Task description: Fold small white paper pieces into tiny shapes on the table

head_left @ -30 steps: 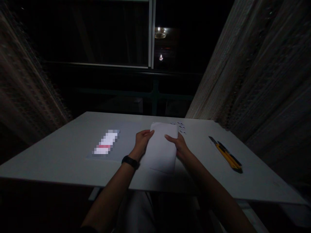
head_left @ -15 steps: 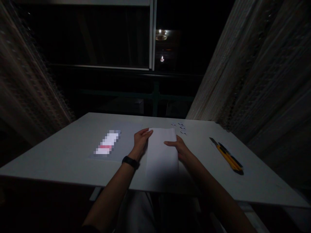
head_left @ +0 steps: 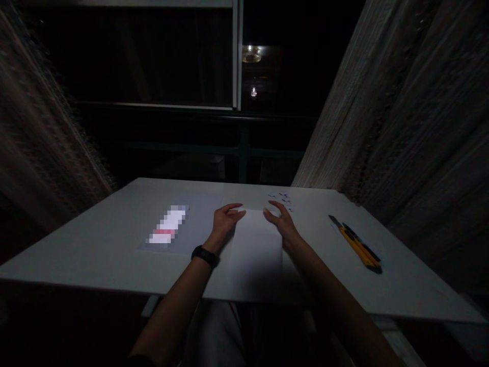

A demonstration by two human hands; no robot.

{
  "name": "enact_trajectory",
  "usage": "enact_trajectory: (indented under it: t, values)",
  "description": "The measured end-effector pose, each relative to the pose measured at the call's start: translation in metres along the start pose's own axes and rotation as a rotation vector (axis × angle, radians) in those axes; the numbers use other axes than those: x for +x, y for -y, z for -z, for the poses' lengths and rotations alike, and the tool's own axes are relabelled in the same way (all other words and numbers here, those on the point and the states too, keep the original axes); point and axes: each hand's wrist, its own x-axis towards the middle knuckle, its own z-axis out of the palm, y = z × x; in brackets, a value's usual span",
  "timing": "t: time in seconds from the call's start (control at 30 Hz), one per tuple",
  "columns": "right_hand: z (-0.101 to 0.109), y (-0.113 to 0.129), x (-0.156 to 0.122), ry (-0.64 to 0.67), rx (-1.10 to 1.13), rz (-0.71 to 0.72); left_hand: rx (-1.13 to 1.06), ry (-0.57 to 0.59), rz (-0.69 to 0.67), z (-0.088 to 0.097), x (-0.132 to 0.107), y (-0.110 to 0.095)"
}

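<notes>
A folded white sheet of paper (head_left: 256,250) lies flat on the white table (head_left: 95,244) in front of me. My left hand (head_left: 224,223), with a dark watch on its wrist, rests at the paper's upper left corner, fingers stretched out and touching it. My right hand (head_left: 281,223) lies flat on the upper right corner, fingers extended. Neither hand grips anything.
A yellow and black utility knife (head_left: 357,244) lies to the right with a dark pen beside it. A flat sheet with a blurred label (head_left: 168,230) sits to the left. Small paper scraps (head_left: 283,199) lie beyond my right hand. Curtains hang on both sides; a dark window is ahead.
The paper was held lifted at its far end and has come down flat onto the table. Both hands moved to its far corners and opened out flat.
</notes>
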Motion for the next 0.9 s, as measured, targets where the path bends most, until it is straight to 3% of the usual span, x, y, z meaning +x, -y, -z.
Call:
enact_trajectory:
  t: [0.4,0.57,0.8,0.9]
  values:
    - [0.009,-0.002,0.006,-0.085,-0.074,-0.077,0.097,0.003,-0.007,-0.003,-0.005,-0.011]
    - [0.018,0.003,0.01,-0.115,-0.108,-0.061,0.147,0.074,-0.012,-0.005,-0.008,-0.012]
    - [0.03,0.0,0.011,-0.094,-0.131,-0.07,0.214,0.128,0.01,-0.006,-0.012,-0.013]
    - [0.037,0.007,0.016,-0.013,-0.236,-0.002,0.242,0.138,0.003,-0.007,-0.012,-0.011]
